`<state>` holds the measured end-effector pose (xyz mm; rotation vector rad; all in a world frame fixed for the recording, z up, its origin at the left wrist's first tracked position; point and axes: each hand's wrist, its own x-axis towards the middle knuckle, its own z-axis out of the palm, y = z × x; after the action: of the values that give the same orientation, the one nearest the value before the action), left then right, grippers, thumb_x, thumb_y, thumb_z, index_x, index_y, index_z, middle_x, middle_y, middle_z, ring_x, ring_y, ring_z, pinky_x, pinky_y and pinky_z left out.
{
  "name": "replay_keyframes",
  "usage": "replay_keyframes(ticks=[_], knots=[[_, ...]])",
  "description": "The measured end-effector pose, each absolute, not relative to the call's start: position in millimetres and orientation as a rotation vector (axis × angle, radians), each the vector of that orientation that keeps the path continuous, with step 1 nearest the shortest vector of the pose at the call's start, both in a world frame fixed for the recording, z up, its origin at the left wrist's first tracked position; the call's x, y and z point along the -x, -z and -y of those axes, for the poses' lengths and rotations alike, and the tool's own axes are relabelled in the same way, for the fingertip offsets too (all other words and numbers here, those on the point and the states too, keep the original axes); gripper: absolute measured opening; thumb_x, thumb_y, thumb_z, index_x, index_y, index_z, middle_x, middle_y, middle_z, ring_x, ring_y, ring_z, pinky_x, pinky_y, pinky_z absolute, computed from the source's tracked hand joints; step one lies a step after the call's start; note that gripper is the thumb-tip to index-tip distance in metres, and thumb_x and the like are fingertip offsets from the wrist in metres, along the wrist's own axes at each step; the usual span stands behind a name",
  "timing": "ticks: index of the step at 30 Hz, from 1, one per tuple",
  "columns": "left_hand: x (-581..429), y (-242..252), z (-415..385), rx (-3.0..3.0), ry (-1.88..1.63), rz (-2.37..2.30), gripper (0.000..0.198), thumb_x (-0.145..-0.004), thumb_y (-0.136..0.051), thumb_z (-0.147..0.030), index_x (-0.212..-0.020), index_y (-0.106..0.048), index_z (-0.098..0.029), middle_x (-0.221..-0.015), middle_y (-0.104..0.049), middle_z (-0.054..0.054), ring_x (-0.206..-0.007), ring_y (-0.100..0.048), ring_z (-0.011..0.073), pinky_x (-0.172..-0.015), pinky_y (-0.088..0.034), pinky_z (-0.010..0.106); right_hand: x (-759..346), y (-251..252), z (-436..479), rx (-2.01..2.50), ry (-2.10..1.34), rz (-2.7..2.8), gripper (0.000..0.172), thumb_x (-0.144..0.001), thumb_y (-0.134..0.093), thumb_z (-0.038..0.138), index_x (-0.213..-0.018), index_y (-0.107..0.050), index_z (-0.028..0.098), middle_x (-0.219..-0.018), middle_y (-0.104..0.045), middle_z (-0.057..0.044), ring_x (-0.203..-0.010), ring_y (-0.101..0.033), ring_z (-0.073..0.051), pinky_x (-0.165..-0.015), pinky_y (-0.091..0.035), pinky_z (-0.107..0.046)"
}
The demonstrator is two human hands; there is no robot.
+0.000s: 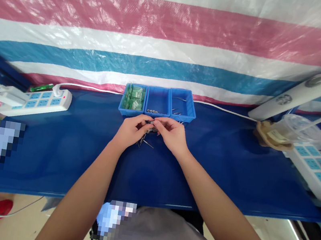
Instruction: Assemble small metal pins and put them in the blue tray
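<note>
so, both hands met over the middle of the blue table (219, 174), just in front of three blue bins. left hand (130, 130) had its fingers curled shut, thumb and forefinger pinched on a small metal part (151, 123). right hand (173, 135) was pinched on the same part from the other side, fingertips of the two hands almost touching. the part was too small to tell its shape.

thin pins (145, 141) fanned out just below the left hand, tips on the table; couldn't tell whether any were gripped in the palm or all lay loose.

the bins sat side by side, touching:
- left bin (130, 112): green pieces
- middle bin (159, 99): a few small metal bits along the near wall
- right bin (182, 118): a few more pins

off to the left a white power strip (37, 100) lay on the table, well apart from the hands. on the right were a second power strip (314, 168) and a clear plastic cup (296, 127). a white cable (223, 110) ran along the back edge, and a striped tarp (173, 37) hung behind.
</note>
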<state>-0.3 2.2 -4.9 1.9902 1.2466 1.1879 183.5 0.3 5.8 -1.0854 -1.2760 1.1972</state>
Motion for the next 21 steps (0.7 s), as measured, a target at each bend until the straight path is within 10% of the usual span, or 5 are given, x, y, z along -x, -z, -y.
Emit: replay_keyframes(ticks=[21], knots=[[0.6,3.4,-2.1,-2.005,-1.168,-1.237,0.025,-0.096,-0.065,-0.04,-0.104,-0.074,-0.019,-0.07,-0.066,-0.002,-0.059,-0.057,0.0096,-0.061,-0.048,0.021,-183.6,-0.9,-2.1,1.052,-1.172,1.294,0.032,-0.077,-0.082,0.048,-0.092,-0.079,0.02,-0.085,-0.079,-0.005,-0.073,-0.072,-0.018,-0.072,-0.06,-0.034]])
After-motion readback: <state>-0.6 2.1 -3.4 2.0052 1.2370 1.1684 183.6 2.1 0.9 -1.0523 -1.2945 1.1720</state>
